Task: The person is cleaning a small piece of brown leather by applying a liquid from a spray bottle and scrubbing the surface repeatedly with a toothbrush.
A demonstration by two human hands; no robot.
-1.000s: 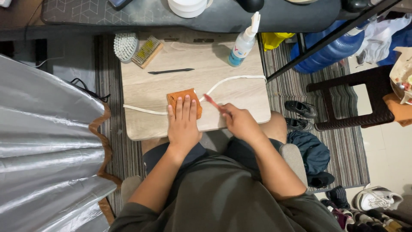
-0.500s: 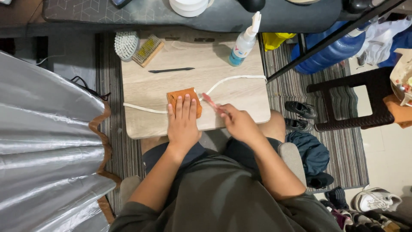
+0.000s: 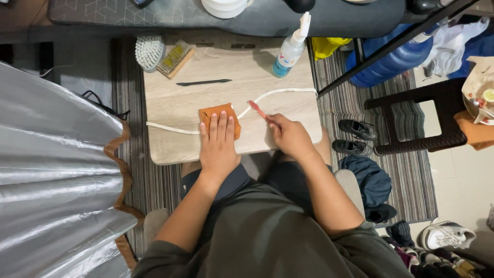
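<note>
Little has changed: the left hand [image 3: 218, 146] still presses flat on the orange cloth [image 3: 218, 114]; the right hand [image 3: 289, 135] stays closed around the red brush [image 3: 257, 109], beside the white cord [image 3: 278, 93].

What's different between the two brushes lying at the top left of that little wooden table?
The white brush is rounded, with pale bristles facing up; the wooden brush is rectangular, tan, with yellowish bristles. The white brush overhangs the table's corner, while the wooden brush lies angled, more fully on it. Both lie side by side, far from the left hand and right hand.

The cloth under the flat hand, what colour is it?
Orange: the cloth shows best in the head view.
</note>
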